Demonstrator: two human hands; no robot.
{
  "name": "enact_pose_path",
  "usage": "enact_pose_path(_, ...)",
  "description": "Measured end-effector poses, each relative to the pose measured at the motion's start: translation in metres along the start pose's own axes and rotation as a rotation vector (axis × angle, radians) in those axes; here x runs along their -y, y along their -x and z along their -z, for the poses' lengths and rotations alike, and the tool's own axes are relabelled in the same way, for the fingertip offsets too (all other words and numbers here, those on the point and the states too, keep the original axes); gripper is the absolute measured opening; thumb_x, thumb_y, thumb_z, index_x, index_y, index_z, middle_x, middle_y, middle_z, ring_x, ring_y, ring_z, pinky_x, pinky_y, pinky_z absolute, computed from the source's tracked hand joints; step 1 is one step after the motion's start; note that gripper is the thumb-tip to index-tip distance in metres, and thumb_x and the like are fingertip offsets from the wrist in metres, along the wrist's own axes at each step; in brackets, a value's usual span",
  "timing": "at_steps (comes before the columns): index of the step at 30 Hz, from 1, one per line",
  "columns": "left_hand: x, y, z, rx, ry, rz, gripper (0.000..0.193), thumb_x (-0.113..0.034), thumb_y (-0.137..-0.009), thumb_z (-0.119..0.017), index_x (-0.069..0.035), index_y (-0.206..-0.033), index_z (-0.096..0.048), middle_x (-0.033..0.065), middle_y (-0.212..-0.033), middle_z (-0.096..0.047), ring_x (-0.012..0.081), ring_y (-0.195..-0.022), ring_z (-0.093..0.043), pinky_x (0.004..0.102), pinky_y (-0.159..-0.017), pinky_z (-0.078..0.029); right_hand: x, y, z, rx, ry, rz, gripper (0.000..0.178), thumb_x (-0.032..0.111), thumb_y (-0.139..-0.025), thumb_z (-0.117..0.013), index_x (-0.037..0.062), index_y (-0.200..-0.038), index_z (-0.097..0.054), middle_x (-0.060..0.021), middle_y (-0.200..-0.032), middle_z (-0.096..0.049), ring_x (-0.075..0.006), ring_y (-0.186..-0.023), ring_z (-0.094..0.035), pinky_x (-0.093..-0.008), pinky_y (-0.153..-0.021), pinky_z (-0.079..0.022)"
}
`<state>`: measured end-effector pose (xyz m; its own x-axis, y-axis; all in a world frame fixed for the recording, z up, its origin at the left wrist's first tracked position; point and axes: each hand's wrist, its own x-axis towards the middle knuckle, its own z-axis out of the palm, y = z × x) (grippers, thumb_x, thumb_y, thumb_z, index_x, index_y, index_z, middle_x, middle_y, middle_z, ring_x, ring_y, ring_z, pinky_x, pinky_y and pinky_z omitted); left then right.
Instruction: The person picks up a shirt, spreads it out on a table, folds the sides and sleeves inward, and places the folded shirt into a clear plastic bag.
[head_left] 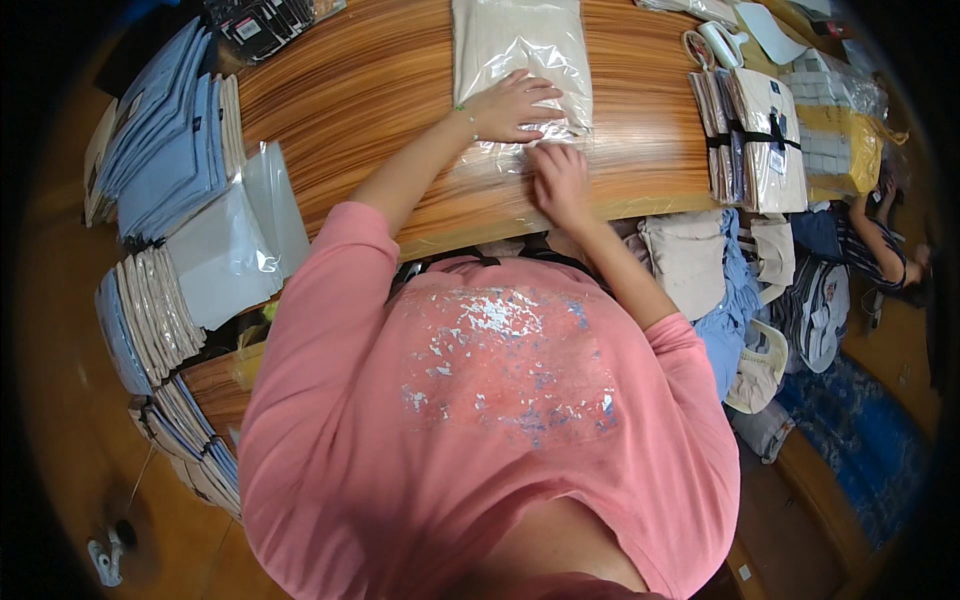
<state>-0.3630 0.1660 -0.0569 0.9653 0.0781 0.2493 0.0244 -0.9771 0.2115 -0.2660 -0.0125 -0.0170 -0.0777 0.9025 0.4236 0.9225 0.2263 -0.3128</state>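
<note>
A folded beige garment in a clear plastic bag (517, 50) lies on the wooden table (350, 110) in front of me. My left hand (512, 103) presses flat on the bag's near end, fingers spread. My right hand (560, 180) sits just below it at the bag's open flap (530, 155), fingers curled and pinching the plastic edge against the table. I wear a pink shirt that fills the lower part of the view.
Stacks of bagged blue and beige garments (160, 130) line the left, with loose clear bags (225, 255). A strapped bundle of beige packs (755, 135) and a tape dispenser (715, 45) sit at right. Loose clothes (720, 280) pile below the table edge. Another person (880, 235) is at far right.
</note>
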Motion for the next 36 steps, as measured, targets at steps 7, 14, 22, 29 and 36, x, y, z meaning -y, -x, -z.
enact_pose_path(7,0.001,-0.001,-0.002,0.003,-0.019,-0.017,0.047,-0.044,-0.084,-0.052,-0.026,-0.128,-0.049,0.0056,-0.138,-0.038,0.0248,-0.129,-0.032,0.0509,-0.109,-0.020,-0.033,0.005,-0.003,0.221,-0.083,0.125,0.008,0.010,-0.072,-0.060,0.0066,-0.079,-0.057,-0.0083,-0.078,-0.054,-0.0256,-0.080,-0.053,-0.0366,-0.073,-0.043)
enact_pose_path(14,-0.001,-0.001,-0.002,-0.017,-0.039,0.013,0.049,-0.046,-0.082,-0.055,-0.028,-0.128,-0.049,0.0050,-0.137,-0.039,0.0251,-0.127,-0.035,0.0504,-0.108,-0.021,-0.010,0.010,0.021,0.163,-0.128,0.206,0.012,0.009,-0.067,-0.060,0.0054,-0.077,-0.053,-0.0088,-0.077,-0.049,-0.0267,-0.079,-0.050,-0.0369,-0.071,-0.044)
enact_pose_path(22,0.000,-0.004,-0.002,-0.006,-0.029,0.015,0.051,-0.042,-0.081,-0.057,-0.028,-0.129,-0.048,0.0062,-0.139,-0.038,0.0272,-0.128,-0.034,0.0500,-0.108,-0.021,-0.011,0.054,0.045,0.135,-0.053,0.158,0.033,0.006,-0.065,-0.059,0.0085,-0.097,-0.057,-0.0079,-0.090,-0.053,-0.0274,-0.088,-0.050,-0.0397,-0.077,-0.041)
enact_pose_path(29,-0.002,-0.007,-0.001,-0.003,-0.055,-0.012,0.053,-0.042,-0.080,-0.058,-0.027,-0.130,-0.048,0.0076,-0.139,-0.037,0.0278,-0.127,-0.034,0.0511,-0.107,-0.022,-0.058,0.029,0.044,0.233,0.194,0.063,0.023,0.012,-0.072,-0.059,0.0099,-0.095,-0.058,-0.0034,-0.096,-0.055,-0.0213,-0.098,-0.051,-0.0406,-0.084,-0.037)
enact_pose_path(36,0.001,-0.004,-0.003,-0.005,-0.050,-0.007,0.053,-0.040,-0.079,-0.059,-0.026,-0.130,-0.048,0.0073,-0.139,-0.037,0.0274,-0.127,-0.034,0.0515,-0.107,-0.021,-0.058,0.036,0.062,0.217,0.173,0.205,0.013,0.016,-0.073,-0.055,0.0106,-0.084,-0.056,-0.0019,-0.080,-0.053,-0.0190,-0.086,-0.052,-0.0369,-0.079,-0.038)
